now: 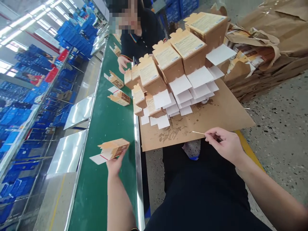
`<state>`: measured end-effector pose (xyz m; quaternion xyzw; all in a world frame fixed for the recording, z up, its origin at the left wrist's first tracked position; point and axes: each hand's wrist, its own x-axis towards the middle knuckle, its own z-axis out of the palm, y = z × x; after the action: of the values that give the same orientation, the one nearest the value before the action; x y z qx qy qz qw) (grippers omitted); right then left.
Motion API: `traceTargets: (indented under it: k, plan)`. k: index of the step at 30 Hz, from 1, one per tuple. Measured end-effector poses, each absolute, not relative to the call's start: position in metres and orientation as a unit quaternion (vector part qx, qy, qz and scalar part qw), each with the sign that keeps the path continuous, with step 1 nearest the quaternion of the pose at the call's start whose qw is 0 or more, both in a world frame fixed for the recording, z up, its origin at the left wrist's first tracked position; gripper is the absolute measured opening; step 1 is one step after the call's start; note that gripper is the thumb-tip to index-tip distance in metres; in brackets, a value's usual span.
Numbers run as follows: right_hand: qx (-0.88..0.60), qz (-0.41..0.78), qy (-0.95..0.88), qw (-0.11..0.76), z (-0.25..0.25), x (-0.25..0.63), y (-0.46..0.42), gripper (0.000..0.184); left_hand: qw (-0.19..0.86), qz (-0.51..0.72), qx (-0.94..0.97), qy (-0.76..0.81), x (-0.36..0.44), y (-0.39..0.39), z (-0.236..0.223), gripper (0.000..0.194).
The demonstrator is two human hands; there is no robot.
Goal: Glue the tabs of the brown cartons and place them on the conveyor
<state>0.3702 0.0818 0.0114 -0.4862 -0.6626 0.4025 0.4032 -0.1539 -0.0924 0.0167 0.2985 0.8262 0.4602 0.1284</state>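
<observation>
My left hand (115, 163) reaches over the green conveyor belt (101, 192) and holds a small tan cardboard box (113, 149) with its white flap open, just above the belt. My right hand (226, 144) is pinched on a thin white stick (197, 132), held over the front edge of a brown cardboard sheet (223, 112). Behind it on that sheet stand rows of several stacked tan boxes (168, 61) with white flaps hanging open.
Two more small boxes (119, 98) lie further up the belt. A person in dark clothes (141, 32) works at the far end, one hand (123, 62) near the boxes. Brown paper piles (264, 38) lie at right. Blue crates (21, 106) fill the left.
</observation>
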Motion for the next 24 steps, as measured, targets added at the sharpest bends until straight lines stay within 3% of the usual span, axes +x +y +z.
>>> traceTargets:
  k: [8,11,13,15,17,20,24]
  plan:
    - [-0.49,0.379,-0.662,0.422,0.014,0.375,0.105,0.044,0.208,0.45,0.281,0.821,-0.196,-0.083,0.022,0.085]
    - [-0.525,0.341,-0.647,0.436,0.015,0.398,0.102,0.046,0.073,0.503,0.267,0.819,-0.17,-0.097,0.002,0.084]
    - [-0.563,0.319,-0.619,0.445,0.013,0.418,0.098,0.048,-0.057,0.529,0.23,0.815,-0.143,-0.106,-0.012,0.072]
    - [-0.602,0.309,-0.581,0.453,0.011,0.435,0.095,0.05,-0.116,0.561,0.224,0.789,-0.115,-0.099,-0.019,0.054]
    - [-0.625,0.31,-0.549,0.46,0.01,0.443,0.097,0.055,-0.075,0.596,0.27,0.753,-0.095,-0.067,-0.014,0.041]
    - [-0.626,0.317,-0.531,0.475,0.012,0.439,0.109,0.06,0.078,0.592,0.319,0.736,-0.089,0.022,0.012,0.04]
    - [-0.609,0.32,-0.556,0.466,0.018,0.421,0.125,0.058,0.233,0.441,0.303,0.812,-0.103,0.144,0.043,0.052]
